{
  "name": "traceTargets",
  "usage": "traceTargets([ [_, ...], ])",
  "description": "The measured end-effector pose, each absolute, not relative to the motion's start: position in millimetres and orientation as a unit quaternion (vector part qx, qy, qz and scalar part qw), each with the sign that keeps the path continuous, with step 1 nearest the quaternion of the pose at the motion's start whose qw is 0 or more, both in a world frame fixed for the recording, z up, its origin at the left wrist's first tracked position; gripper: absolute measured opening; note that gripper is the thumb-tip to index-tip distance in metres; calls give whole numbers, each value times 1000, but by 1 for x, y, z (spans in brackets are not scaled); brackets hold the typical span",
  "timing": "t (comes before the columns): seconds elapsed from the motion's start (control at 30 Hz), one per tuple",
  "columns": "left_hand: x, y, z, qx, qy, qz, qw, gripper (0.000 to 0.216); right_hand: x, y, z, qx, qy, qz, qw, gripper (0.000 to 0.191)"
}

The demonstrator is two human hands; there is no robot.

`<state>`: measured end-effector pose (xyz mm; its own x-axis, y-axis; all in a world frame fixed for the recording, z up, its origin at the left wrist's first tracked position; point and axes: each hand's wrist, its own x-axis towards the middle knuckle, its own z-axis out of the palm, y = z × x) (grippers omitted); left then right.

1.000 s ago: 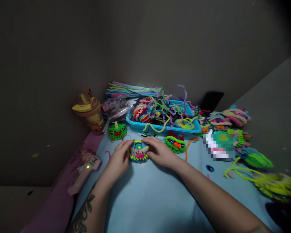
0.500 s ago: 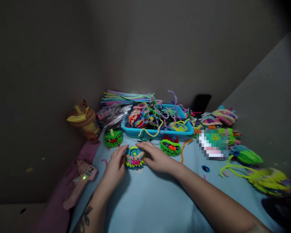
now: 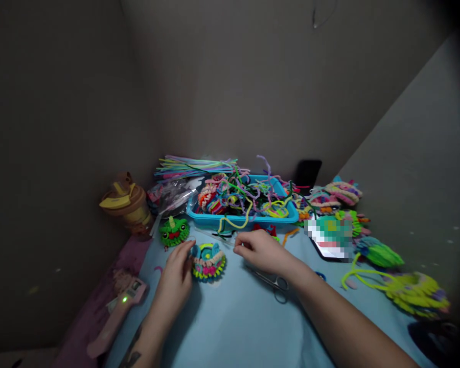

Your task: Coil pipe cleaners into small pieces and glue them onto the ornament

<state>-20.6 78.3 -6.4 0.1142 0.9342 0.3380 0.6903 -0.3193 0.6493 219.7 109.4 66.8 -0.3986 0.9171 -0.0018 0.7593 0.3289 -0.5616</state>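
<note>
A small round pipe-cleaner figure (image 3: 209,261) in blue, yellow, pink and green lies on the light blue tabletop (image 3: 233,327). My left hand (image 3: 176,276) grips its left edge with the fingertips. My right hand (image 3: 261,251) hovers just right of the figure and apart from it. Its fingers are curled and pinched together, and I cannot make out anything in them. Metal scissors (image 3: 273,280) lie on the table under my right wrist. A green and red figure (image 3: 267,231) is mostly hidden behind my right hand.
A blue tray (image 3: 287,217) full of tangled pipe cleaners stands behind, with a straight bundle (image 3: 191,164) beside it. A green horned figure (image 3: 174,231), a yellow-brown bottle (image 3: 127,203) and a pink glue gun (image 3: 117,309) are at left. A phone (image 3: 329,236) and finished pieces (image 3: 416,292) lie right.
My right hand has let go of the figure and moved right, uncovering the scissors. My left hand stays on the figure. The camera has tilted up.
</note>
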Motion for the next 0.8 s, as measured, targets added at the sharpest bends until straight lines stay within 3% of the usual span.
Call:
traceTargets([
  [0.1,-21,78,-7,729,556,363,165,37,222,112,67,-576,-769,202,189,17],
  [0.23,-21,78,-4,734,550,363,161,35,221,118,56,-628,-745,140,174,38],
  [0.4,-21,76,2,726,551,382,152,32,222,126,52,-639,-748,109,145,18],
  [0.6,-13,68,20,673,539,480,161,24,217,97,84,-619,-769,40,156,19],
  [0.7,4,62,35,599,552,503,289,27,210,75,97,-565,-811,24,153,19],
  [0.8,26,58,48,494,528,467,509,50,205,61,102,-520,-838,21,163,21],
])
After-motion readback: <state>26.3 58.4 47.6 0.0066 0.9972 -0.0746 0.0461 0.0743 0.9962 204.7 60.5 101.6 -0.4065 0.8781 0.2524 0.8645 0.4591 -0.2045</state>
